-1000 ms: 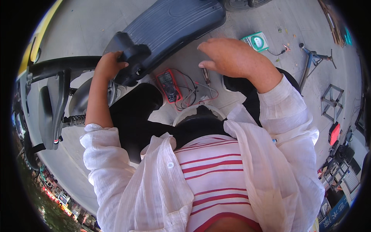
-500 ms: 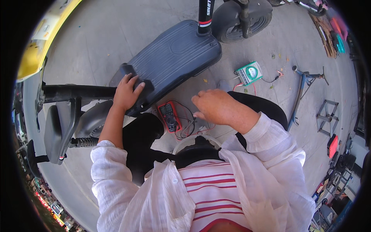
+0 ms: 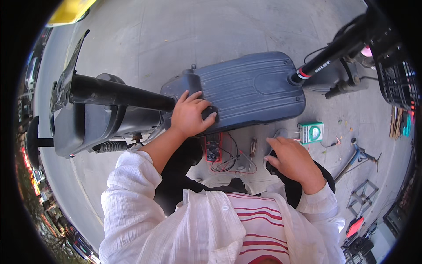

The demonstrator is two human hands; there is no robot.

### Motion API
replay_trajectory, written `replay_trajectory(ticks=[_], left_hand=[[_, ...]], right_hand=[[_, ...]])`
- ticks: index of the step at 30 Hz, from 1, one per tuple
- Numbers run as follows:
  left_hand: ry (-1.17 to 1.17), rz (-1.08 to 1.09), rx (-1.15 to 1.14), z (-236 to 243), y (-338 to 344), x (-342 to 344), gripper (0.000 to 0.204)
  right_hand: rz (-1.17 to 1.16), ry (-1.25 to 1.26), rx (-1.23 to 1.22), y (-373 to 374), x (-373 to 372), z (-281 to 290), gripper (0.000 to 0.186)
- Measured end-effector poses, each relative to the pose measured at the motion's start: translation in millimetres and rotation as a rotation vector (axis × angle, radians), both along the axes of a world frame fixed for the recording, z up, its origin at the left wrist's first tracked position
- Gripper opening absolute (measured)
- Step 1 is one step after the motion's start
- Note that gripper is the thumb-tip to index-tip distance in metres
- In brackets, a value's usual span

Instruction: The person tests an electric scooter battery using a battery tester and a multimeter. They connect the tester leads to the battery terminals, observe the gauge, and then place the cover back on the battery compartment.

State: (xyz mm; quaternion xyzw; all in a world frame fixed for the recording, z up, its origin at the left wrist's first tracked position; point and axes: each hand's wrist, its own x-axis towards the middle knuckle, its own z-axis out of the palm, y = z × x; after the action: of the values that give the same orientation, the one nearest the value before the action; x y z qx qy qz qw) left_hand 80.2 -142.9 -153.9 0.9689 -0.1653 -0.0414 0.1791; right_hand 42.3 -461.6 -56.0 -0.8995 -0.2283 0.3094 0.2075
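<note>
My left hand [image 3: 192, 113] lies with spread fingers on the rear part of the dark grey footboard [image 3: 246, 90] of an electric scooter, beside its black seat tube [image 3: 127, 92]. My right hand [image 3: 292, 159] is over my right knee, thumb and fingers apart, and nothing shows in it. On the ground between my legs lie a red and black multimeter [image 3: 213, 148] with tangled test leads [image 3: 228, 163] and a screwdriver [image 3: 253, 147]. A green and white tester [image 3: 311, 133] with clip leads is beyond my right hand.
The scooter's steering column [image 3: 327, 57] and black basket [image 3: 398, 66] rise at the far right. A blue metal stand [image 3: 351, 160], a small metal frame [image 3: 363, 196] and a red case [image 3: 355, 226] are at right. Left stand the scooter seat [image 3: 72, 127] and spring [image 3: 110, 146].
My view has turned, so the scooter lies more level across it. My left hand stays on the footboard; my right hand has gone from above the leads to my right knee.
</note>
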Motion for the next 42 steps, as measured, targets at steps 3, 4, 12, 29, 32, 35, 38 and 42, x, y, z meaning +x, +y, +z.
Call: replay_trajectory(ticks=[3, 4, 12, 29, 32, 35, 38, 42], left_hand=[[-0.014, 0.033, -0.043, -3.5, 5.6, -2.2, 0.031], [0.006, 0.037, -0.053, -2.1, 6.4, -2.3, 0.030], [0.053, 0.012, -0.147, -1.8, 14.7, 5.4, 0.033], [0.181, 0.027, -0.287, -1.4, 25.1, 15.4, 0.036], [0.178, 0.026, -0.287, -1.8, 26.4, 15.8, 0.036], [0.172, 0.019, -0.280, -1.2, 25.8, 18.2, 0.037], [0.164, 0.026, -0.268, -2.1, 21.8, 18.8, 0.037], [0.135, 0.025, -0.273, -2.0, 12.7, 18.9, 0.033]], right_hand=[[0.031, 0.055, -0.016, 17.7, 19.9, 2.0, 0.048], [0.038, 0.077, -0.012, 22.8, 25.9, 2.7, 0.050], [0.059, 0.130, -0.052, 48.2, 64.6, -13.4, 0.051], [-0.008, 0.200, -0.074, 65.8, 106.6, -22.8, 0.056], [0.004, 0.207, -0.066, 68.7, 106.7, -22.0, 0.057], [-0.005, 0.186, -0.053, 68.3, 105.2, -18.4, 0.056], [-0.014, 0.157, -0.018, 62.8, 102.4, -21.5, 0.056], [-0.007, 0.098, 0.011, 54.4, 93.5, -19.1, 0.053]])
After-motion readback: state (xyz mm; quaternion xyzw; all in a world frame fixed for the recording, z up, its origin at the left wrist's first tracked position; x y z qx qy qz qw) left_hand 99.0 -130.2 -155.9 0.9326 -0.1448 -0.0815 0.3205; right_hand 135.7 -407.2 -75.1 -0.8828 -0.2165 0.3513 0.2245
